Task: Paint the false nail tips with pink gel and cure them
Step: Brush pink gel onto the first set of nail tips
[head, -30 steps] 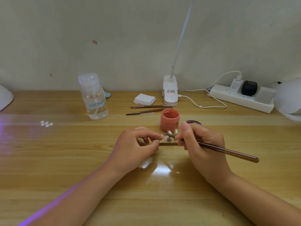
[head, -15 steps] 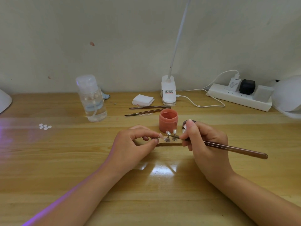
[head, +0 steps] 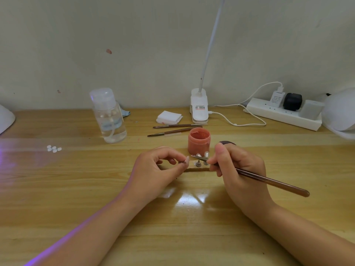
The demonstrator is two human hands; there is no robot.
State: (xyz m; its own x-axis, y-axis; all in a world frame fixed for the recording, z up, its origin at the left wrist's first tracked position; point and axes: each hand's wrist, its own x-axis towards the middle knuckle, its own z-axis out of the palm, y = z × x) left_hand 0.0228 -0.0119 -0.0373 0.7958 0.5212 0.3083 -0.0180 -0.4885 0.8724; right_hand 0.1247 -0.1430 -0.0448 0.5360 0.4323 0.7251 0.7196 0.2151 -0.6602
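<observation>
My left hand (head: 157,169) pinches a small stand with a false nail tip (head: 186,160) between thumb and forefinger. My right hand (head: 238,169) grips a long brown brush (head: 269,182), its tip pointing left toward that nail. Two more clear tips on stands (head: 201,160) sit on a narrow wooden strip (head: 196,170) between my hands. An open jar of pink gel (head: 198,142) stands just behind them, with its dark lid (head: 227,143) partly hidden behind my right hand.
A clear pump bottle (head: 109,117) stands back left, several loose nail tips (head: 53,148) left of it. Two spare brushes (head: 172,130), white pads (head: 169,117), a clip lamp (head: 199,106) and a power strip (head: 282,114) line the back. White domed lamps sit at both table ends (head: 340,112).
The camera view shifted slightly. My right hand and brush have edged a little, the handle end lying lower to the right; my left hand keeps holding the nail stand.
</observation>
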